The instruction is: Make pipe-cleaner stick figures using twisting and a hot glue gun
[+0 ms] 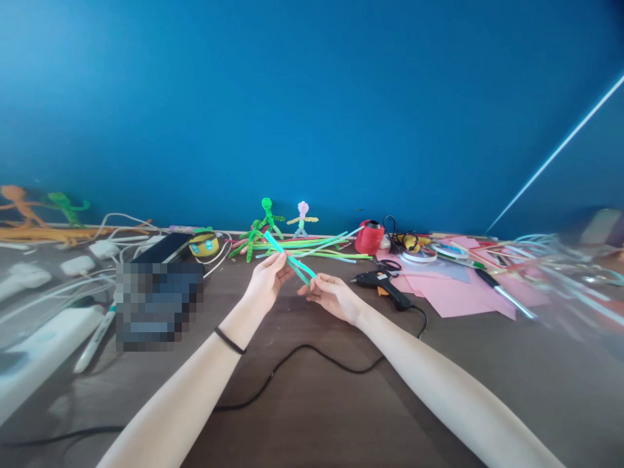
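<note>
- A turquoise fuzzy pipe cleaner [291,259] is held above the table in the middle of the frame. It slants from upper left to lower right, thin and straight, and may be two strands side by side.
- The left hand [266,279] pinches it partway along with closed fingertips. The right hand [332,297] pinches its lower end the same way.
- Just behind, a loose pile of green and yellow pipe cleaners [316,250] lies flat, with two small pipe-cleaner figures [285,220] standing by the blue wall [312,97].
- A red round pot-shaped object [369,237] sits right of the pile; I cannot tell what it holds.
- A black glue gun [383,283] lies near the right hand, beside pink paper sheets [453,296].
- The brown wooden table [322,416] is open in the lower frame, crossed only by a black cable [292,356].
</note>
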The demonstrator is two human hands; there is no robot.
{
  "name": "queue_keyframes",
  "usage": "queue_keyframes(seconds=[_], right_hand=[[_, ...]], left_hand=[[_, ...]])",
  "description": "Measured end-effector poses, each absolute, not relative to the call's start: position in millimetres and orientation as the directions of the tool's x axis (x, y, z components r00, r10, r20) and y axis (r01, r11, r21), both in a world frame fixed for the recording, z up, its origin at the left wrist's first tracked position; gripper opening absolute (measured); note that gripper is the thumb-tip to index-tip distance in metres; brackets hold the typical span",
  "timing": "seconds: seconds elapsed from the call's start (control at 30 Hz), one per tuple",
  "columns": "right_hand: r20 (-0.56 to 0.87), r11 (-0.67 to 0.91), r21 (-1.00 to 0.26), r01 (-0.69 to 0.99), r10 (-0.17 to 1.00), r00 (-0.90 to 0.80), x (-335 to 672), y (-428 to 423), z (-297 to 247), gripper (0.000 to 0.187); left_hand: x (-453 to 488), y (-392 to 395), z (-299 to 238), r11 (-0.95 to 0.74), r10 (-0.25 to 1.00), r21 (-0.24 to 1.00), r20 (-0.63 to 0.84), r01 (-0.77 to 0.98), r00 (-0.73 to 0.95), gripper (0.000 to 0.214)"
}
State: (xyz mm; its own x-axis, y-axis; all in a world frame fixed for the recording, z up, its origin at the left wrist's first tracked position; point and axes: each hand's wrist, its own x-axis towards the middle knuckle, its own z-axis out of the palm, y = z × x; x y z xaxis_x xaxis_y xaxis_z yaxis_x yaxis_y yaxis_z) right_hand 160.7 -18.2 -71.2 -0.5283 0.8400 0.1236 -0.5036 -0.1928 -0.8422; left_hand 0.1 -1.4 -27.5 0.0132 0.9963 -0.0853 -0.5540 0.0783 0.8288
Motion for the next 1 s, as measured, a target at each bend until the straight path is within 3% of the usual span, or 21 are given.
queue_keyframes(seconds=[0.33,1.0], right_hand=[[0.105,-0.205,-0.826,-0.525,0.859,-0.501,157.7,-17.4,-74.5,0.019],[0.044,-0.269,-0.831,-0.486,0.840,-0.540,160.2,-21.0,-69.6,0.019]], left_hand=[[0.2,-1.9,-32.6,0.043,0.997,0.845,-0.071,-0.533,-0.031,0.003],[-0.3,-0.2,-29.2,0.057,0.997,0.811,-0.015,-0.582,0.077,0.012]])
